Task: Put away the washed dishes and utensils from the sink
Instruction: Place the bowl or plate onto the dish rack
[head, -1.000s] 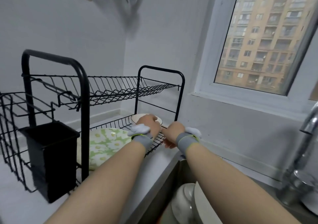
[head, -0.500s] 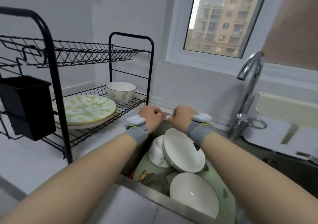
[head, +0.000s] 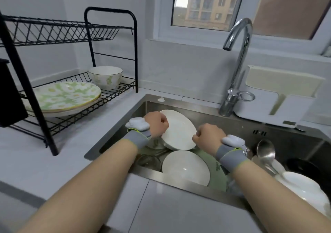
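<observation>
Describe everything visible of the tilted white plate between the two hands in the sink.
The tilted plate is plain glossy white, ceramic by its look, round with a shallow well and no pattern. It leans in the sink, face toward the camera and upper edge toward the back wall. The left hand curls over its left rim, and the right hand curls over its right rim. Its lower edge sits among other dishes, just above a second white plate. What it rests on is hidden.

Plates crowd the sink (faucet arches behind); the upper rack shelf overhangs the bowl.
</observation>
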{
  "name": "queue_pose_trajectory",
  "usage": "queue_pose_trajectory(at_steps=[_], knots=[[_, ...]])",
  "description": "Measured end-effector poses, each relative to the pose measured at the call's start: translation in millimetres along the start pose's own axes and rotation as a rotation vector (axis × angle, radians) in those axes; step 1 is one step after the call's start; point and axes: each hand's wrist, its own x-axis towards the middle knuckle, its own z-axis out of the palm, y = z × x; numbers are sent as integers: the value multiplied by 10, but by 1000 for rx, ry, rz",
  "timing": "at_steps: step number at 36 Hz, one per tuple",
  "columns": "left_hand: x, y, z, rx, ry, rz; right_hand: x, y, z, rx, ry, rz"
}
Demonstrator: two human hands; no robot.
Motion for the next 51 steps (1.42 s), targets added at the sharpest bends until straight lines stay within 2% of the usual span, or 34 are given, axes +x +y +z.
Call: queue_pose_trajectory(at_steps=[4,6,12,21,25,32,37,42,51], knots=[[-86,-55,150,289,-66,71,-101,141,183,-42,-12,-12],[-113,-51,149,358,-85,91,-103,153,206,-45,-18,-14],[-147,-81,214,460,-168,70,-111,151,289,-85,-95,-28],[-157,-70,386,538,-451,71,-159,174,263,-131,-290,-65],[-153,-53,440,626,-486,90,-127,180,319,-164,-384,-31],[-148,-70,444,557,-467,113,-111,175,296,-142,-426,-29],[-142,-77,427,455,-444,108,-116,189,237,-153,-344,-27],[-130,-68,373,301,-347,93,-77,222,176,-121,-236,-3],[-143,-72,378,239,-313,60,-72,223,174,-116,-208,27]])
